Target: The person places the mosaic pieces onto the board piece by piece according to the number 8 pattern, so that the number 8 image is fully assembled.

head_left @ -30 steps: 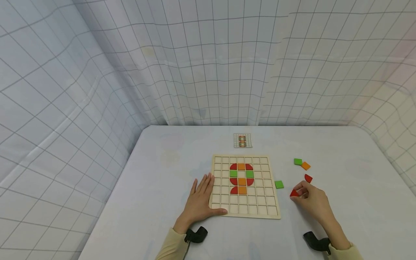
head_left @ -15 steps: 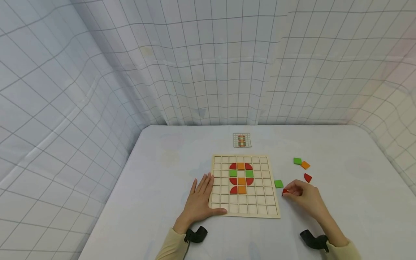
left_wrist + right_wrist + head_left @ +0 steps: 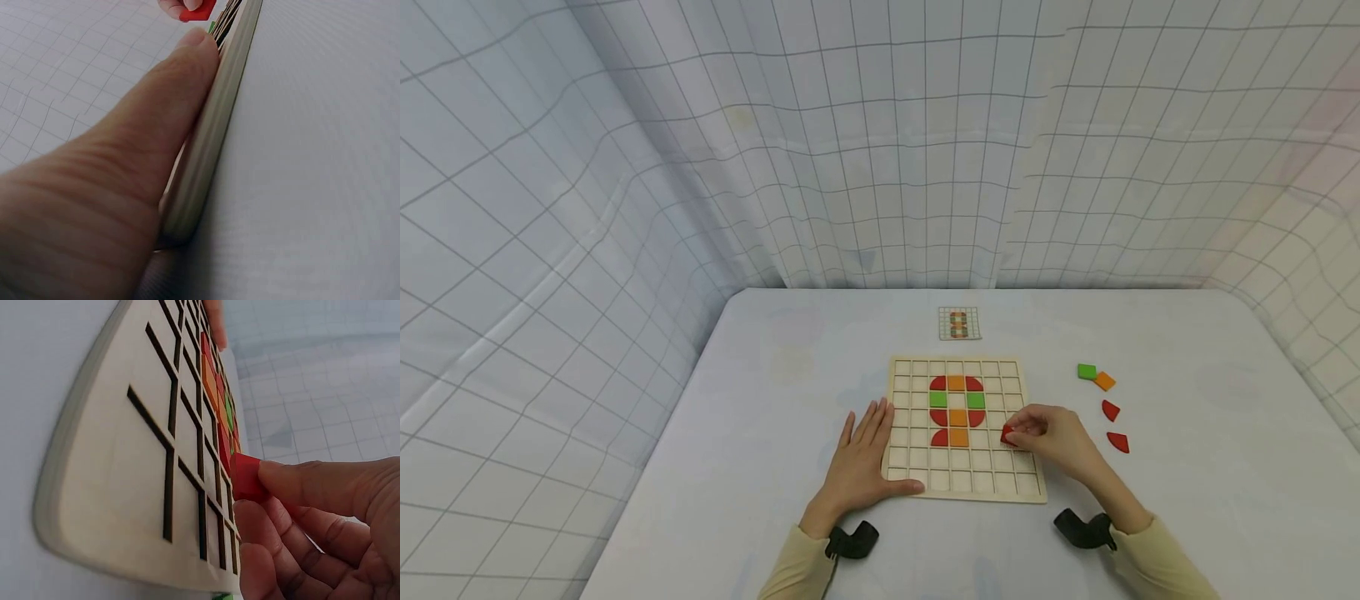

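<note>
A pale wooden grid board (image 3: 940,483) lies on the white table, with red, orange and green tiles set in its middle cells. My left hand (image 3: 857,467) rests against the board's lower left corner, fingers straight along the left edge and the thumb (image 3: 169,81) over the front edge. Over the right part of the board, my right hand (image 3: 1056,435) pinches a red quarter-circle tile (image 3: 247,477) between thumb and fingers. It is held above the grid cells. In the right wrist view, a sliver of a green tile (image 3: 223,597) shows past the board's edge; the right hand covers it in the head view.
A small pattern card (image 3: 959,323) lies behind the board. To the right are a loose green tile (image 3: 1087,372), an orange tile (image 3: 1105,381) and two red quarter-circle tiles (image 3: 1117,442). Grid-patterned white curtains (image 3: 887,167) surround the table.
My right hand has moved left with the red tile, from the table beside the board to above its right part. A red tile it was covering now shows. The left hand stays put.
</note>
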`<action>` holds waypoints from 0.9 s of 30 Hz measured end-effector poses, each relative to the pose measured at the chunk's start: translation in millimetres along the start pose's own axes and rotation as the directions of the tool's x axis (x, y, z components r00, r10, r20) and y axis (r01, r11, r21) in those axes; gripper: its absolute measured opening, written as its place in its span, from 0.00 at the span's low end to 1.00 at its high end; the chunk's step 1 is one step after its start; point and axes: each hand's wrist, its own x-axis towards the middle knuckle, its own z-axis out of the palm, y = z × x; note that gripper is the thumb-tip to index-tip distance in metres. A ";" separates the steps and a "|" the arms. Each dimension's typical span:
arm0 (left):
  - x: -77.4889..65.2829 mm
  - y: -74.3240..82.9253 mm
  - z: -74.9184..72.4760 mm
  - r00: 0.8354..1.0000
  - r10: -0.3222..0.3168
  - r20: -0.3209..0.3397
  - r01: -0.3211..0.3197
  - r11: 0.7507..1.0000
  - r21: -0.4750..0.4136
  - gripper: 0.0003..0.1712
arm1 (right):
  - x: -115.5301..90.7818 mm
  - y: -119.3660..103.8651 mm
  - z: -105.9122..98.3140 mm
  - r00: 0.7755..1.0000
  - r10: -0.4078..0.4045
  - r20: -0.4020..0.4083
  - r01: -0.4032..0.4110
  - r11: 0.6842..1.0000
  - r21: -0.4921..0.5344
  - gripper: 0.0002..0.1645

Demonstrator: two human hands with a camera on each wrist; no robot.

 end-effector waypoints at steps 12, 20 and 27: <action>-0.8 0.2 0.1 1.000 0.012 -0.013 -0.012 1.000 -0.006 0.68 | 20.9 -13.0 20.4 0.996 -0.049 0.076 0.049 0.999 -0.005 0.04; 0.1 0.2 -1.2 1.000 0.013 -0.010 -0.013 1.000 -0.007 0.69 | 24.5 -16.3 23.7 0.995 -0.040 0.090 0.042 0.999 -0.029 0.02; -0.3 0.6 -1.7 1.000 0.012 -0.011 -0.012 1.000 -0.010 0.68 | 26.4 -18.4 24.9 0.995 -0.014 0.103 0.019 0.998 -0.052 0.03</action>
